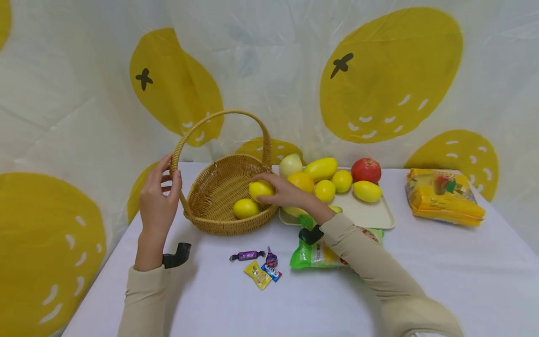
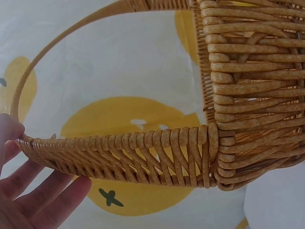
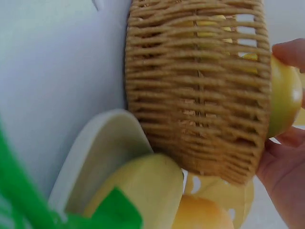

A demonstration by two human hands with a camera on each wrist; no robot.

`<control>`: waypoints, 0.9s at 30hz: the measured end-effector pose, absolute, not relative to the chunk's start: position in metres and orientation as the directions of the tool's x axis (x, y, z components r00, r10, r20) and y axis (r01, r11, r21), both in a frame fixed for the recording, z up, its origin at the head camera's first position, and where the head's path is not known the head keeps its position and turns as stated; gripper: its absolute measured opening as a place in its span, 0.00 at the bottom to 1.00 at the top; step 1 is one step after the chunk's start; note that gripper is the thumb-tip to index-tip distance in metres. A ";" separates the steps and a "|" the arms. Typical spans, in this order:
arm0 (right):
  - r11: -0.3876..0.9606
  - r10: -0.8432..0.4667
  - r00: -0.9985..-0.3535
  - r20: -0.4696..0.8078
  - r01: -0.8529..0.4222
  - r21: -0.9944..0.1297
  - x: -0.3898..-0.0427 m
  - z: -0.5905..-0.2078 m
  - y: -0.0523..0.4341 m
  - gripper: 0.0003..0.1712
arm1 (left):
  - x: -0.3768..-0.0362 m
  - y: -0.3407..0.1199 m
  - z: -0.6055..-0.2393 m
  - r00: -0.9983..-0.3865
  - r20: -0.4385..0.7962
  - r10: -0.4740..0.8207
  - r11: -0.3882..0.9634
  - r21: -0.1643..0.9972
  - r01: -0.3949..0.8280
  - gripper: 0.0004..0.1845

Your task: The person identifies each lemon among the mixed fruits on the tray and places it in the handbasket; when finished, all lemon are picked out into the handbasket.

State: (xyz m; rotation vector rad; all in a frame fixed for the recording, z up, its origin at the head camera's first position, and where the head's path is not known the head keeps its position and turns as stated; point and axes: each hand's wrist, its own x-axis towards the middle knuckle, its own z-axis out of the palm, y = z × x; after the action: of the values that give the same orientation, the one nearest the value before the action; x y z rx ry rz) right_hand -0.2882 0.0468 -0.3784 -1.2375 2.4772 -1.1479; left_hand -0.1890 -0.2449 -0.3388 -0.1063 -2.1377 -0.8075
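A wicker basket [image 1: 229,227] with a tall arched handle [image 1: 229,112] stands on the table. My left hand [image 1: 159,201] grips the left side of that handle, thumb on one side and fingers on the other; the left wrist view shows the same hand [image 2: 40,195] there. Inside the basket, near its right front, lies a yellow lemon [image 1: 246,209]. Just above it, at the right rim, my right hand [image 1: 280,189] holds another lemon [image 1: 260,189]. From the right wrist, this held lemon [image 3: 284,95] shows partly behind the basket's wall [image 3: 195,86].
Right of the basket, a cream tray [image 1: 366,215] carries several fruits, including a red pomegranate [image 1: 366,170]. A green packet [image 1: 313,255] lies partly under my right forearm. Several wrapped candies [image 1: 247,255] lie in front of the basket. At far right is a yellow packet [image 1: 444,196].
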 end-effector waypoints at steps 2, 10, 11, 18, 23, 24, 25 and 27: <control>0.385 -0.757 -0.633 0.161 -0.631 -0.673 -0.286 -0.380 0.041 0.29 | -0.186 -0.246 -0.340 -0.658 0.726 -0.199 0.788 0.518 0.333 0.22; 0.436 -0.798 -0.600 0.063 -0.646 -0.627 -0.282 -0.385 0.031 0.33 | -0.183 -0.247 -0.343 -0.669 0.714 -0.207 0.794 0.522 0.312 0.22; 0.443 -0.802 -0.596 0.049 -0.647 -0.621 -0.283 -0.385 0.030 0.33 | -0.183 -0.247 -0.342 -0.667 0.716 -0.207 0.796 0.520 0.311 0.22; 0.466 -0.818 -0.575 -0.016 -0.646 -0.605 -0.288 -0.377 0.028 0.30 | -0.185 -0.246 -0.340 -0.652 0.730 -0.203 0.792 0.514 0.329 0.22; 0.502 -0.811 -0.583 -0.052 -0.646 -0.576 -0.292 -0.375 0.027 0.25 | -0.187 -0.245 -0.338 -0.650 0.734 -0.198 0.793 0.510 0.335 0.22; 0.505 -0.809 -0.586 -0.053 -0.646 -0.572 -0.292 -0.375 0.027 0.24 | -0.188 -0.244 -0.338 -0.650 0.734 -0.196 0.794 0.508 0.334 0.22; 0.509 -0.807 -0.589 -0.053 -0.645 -0.570 -0.292 -0.375 0.027 0.23 | -0.188 -0.244 -0.338 -0.651 0.734 -0.195 0.795 0.507 0.333 0.22; 0.513 -0.802 -0.595 -0.057 -0.637 -0.575 -0.293 -0.376 0.027 0.23 | -0.188 -0.244 -0.338 -0.655 0.730 -0.194 0.796 0.508 0.331 0.22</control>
State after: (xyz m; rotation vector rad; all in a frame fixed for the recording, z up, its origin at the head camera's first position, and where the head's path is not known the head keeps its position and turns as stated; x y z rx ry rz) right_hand -0.2929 0.0275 -0.3760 -1.2024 2.4430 -0.7349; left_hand -0.1878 -0.2443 -0.3378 -0.1008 -2.1436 -0.7973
